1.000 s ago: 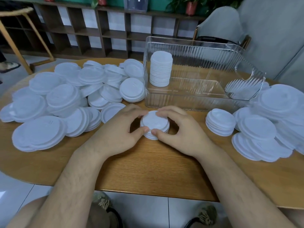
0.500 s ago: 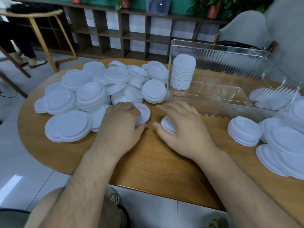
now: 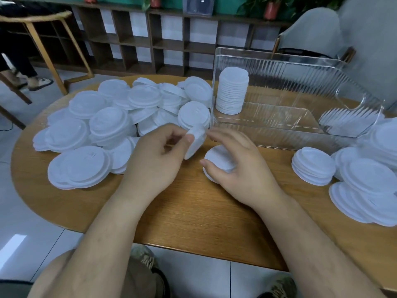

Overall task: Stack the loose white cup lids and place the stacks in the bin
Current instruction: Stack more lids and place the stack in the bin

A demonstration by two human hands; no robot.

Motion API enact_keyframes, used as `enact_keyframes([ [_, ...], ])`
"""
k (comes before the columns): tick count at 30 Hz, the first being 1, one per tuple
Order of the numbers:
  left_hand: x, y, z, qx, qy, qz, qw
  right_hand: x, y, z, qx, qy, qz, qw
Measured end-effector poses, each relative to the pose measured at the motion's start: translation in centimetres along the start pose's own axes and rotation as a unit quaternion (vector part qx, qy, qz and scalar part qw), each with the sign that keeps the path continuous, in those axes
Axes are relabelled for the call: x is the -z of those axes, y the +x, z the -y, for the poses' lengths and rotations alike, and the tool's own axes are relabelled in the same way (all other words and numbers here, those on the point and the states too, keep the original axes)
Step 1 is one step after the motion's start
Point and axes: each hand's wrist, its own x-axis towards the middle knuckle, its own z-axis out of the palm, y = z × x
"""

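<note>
Hands first, nearest to us: our left hand (image 3: 159, 160) pinches a white lid (image 3: 194, 144) between thumb and fingertips, the lid tilted on edge just above the wooden table (image 3: 193, 222). Our right hand (image 3: 242, 168) arches over a short stack (image 3: 219, 161) lying flat on the table, thumb touching its near edge, the other fingers loosely spread and raised past its far side. We judge this the stacking step: the pinched lid looks meant for that short stack, and the next move calls for turning it flat, lining its rim up with the lid below and pressing it down to nest. Counting outward: two hands, one pinched lid (a second behind it we cannot rule out), one short stack under the right hand, one more low stack (image 3: 313, 166) off to the right. Loose lids (image 3: 107, 130) sprawl on the left in dozens, overlapping too much to count, with another heap (image 3: 369, 181) at right. Farther back, one clear bin (image 3: 279, 67), and at its left end one tall stack (image 3: 232, 91) stands upright, so we reckon most of the job lies ahead.
</note>
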Motion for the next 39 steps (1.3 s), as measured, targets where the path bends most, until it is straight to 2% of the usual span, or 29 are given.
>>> enact_keyframes([
  [2, -0.3, 0.3, -0.4, 0.040, -0.120, -0.002, 0.992, 0.2, 0.0, 0.2, -0.003, 0.032, -0.004, 0.999],
  [5, -0.7, 0.6, -0.7, 0.091, -0.264, 0.021, 0.960, 0.9, -0.2, 0.3, 0.009, 0.052, -0.029, 0.998],
  [7, -1.2, 0.6, -0.9, 0.113, -0.311, 0.054, 0.942, 1.5, -0.6, 0.0, 0.013, 0.053, -0.042, 0.998],
  [10, -2.3, 0.5, -1.2, 0.113, -0.325, 0.083, 0.935, 2.3, -1.4, -0.7, 0.002, 0.047, -0.045, 0.998],
  [12, -2.9, 0.4, -1.0, 0.096, -0.297, 0.066, 0.948, 2.5, -1.8, -1.1, -0.004, 0.042, -0.049, 0.998],
  [15, -3.6, 0.4, -0.3, 0.016, -0.144, 0.049, 0.988, 2.6, -2.4, -1.7, -0.019, 0.034, -0.055, 0.998],
  [18, -3.6, 0.5, 0.1, -0.021, -0.042, 0.057, 0.997, 2.6, -2.6, -2.0, -0.053, 0.031, -0.044, 0.997],
  [22, -3.5, 0.5, 0.3, -0.012, -0.024, 0.097, 0.995, 2.3, -2.6, -2.0, -0.082, 0.021, -0.004, 0.996],
  [27, -3.3, 0.4, 0.5, -0.007, -0.008, 0.164, 0.986, 2.3, -2.6, -2.0, -0.092, 0.043, 0.007, 0.995],
  [39, 0.3, 0.2, 0.3, 0.025, 0.025, 0.246, 0.969, 2.0, -3.0, -1.2, -0.044, 0.117, 0.083, 0.989],
])
